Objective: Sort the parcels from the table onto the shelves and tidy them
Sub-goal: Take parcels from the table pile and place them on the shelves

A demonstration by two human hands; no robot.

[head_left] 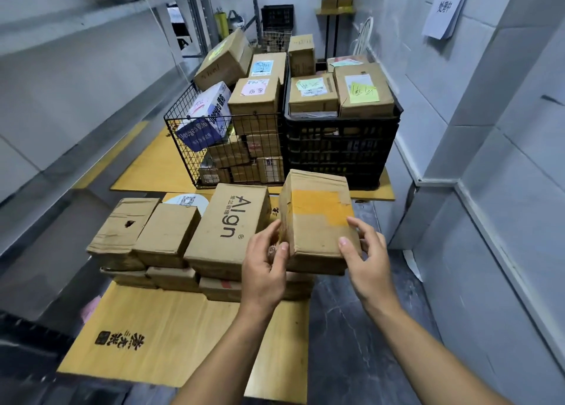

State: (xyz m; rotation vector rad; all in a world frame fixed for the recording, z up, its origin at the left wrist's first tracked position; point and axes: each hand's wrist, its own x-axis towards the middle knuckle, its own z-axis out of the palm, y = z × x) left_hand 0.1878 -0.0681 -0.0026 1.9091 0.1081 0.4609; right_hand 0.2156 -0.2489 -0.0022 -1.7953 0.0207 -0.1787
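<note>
Holding a tape-patched parcel just right of the Align box, atop the pile of boxes on the worktop. Pinching the parcel's near left edge with the left hand grip, clasping its near right corner with the right hand grip. Facing a wire basket and a black crate, both packed with labelled boxes, beyond the Align box

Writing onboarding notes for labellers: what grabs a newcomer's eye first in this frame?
The taped box, patched with yellow tape, sits front and centre, gripped by the left hand and right hand beside the Align box. Behind it, a wire basket and a black crate stand side by side, heaped with boxes bearing bright handwritten notes.
</note>
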